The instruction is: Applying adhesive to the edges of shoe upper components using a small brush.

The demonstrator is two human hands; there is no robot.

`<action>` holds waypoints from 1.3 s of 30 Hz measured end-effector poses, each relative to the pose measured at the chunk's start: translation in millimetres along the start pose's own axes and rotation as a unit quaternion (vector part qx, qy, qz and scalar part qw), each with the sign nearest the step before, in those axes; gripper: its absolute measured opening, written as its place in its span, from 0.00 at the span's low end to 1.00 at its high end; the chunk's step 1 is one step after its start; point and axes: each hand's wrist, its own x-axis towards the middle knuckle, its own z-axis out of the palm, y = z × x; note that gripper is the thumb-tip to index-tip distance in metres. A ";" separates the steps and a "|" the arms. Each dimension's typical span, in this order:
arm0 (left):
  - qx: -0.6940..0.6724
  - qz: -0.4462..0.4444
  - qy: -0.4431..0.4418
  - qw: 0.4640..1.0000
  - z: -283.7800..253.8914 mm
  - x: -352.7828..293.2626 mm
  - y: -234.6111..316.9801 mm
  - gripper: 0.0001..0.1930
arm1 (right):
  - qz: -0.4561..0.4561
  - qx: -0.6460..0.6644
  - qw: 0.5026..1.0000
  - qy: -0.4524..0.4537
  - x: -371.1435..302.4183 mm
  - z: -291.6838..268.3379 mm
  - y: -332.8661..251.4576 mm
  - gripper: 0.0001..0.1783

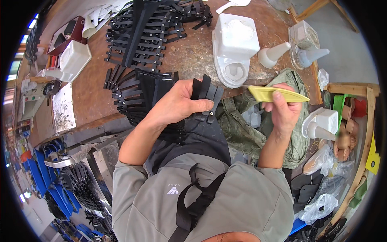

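Note:
My left hand (177, 101) is closed round several black straps (209, 93), its thumb pressed on top of them. Small metal studs show near the strap ends, which fan out over my lap. To the left, a bundle of studded black straps (131, 94) rests at the table edge, partly behind my left forearm. In my right hand (285, 111) is a yellow brush (274, 94) with a flat, tapered handle. Its broad end points left toward the straps, without touching them, and only a little of its dark tip shows.
The brown worktable (185, 60) carries a heap of black strapping (141, 36), a white glue pot (235, 40) and a white cone-shaped nozzle (274, 54). Green sheeting (234, 117) hangs by my right arm. Another white pot (322, 121) stands at right; a metal-framed bin (100, 155) is at left.

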 end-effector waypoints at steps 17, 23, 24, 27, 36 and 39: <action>0.028 0.013 0.002 1.000 -0.7 -0.5 0.8 0.02 | -0.111 -0.128 0.972 -0.161 10.6 35.4 -10.3 0.06; 0.008 -0.010 0.023 1.000 3.9 -1.7 2.2 0.03 | -0.061 -0.123 0.977 -0.160 11.5 42.6 -23.0 0.07; 0.008 -0.009 0.022 1.000 3.8 -1.6 1.7 0.03 | -0.100 -0.176 0.961 -0.187 15.1 47.5 -24.6 0.07; 0.024 -0.002 0.017 1.000 2.7 -1.7 0.7 0.03 | -0.078 -0.191 0.976 -0.075 20.6 51.9 -24.4 0.07; 0.045 -0.009 -0.005 0.999 2.4 -0.7 0.9 0.05 | -0.013 -0.096 0.992 -0.079 20.4 48.8 -38.9 0.06; 0.026 0.004 -0.024 0.999 2.2 2.0 -1.9 0.06 | -0.015 -0.118 0.983 -0.138 17.5 56.4 -40.7 0.07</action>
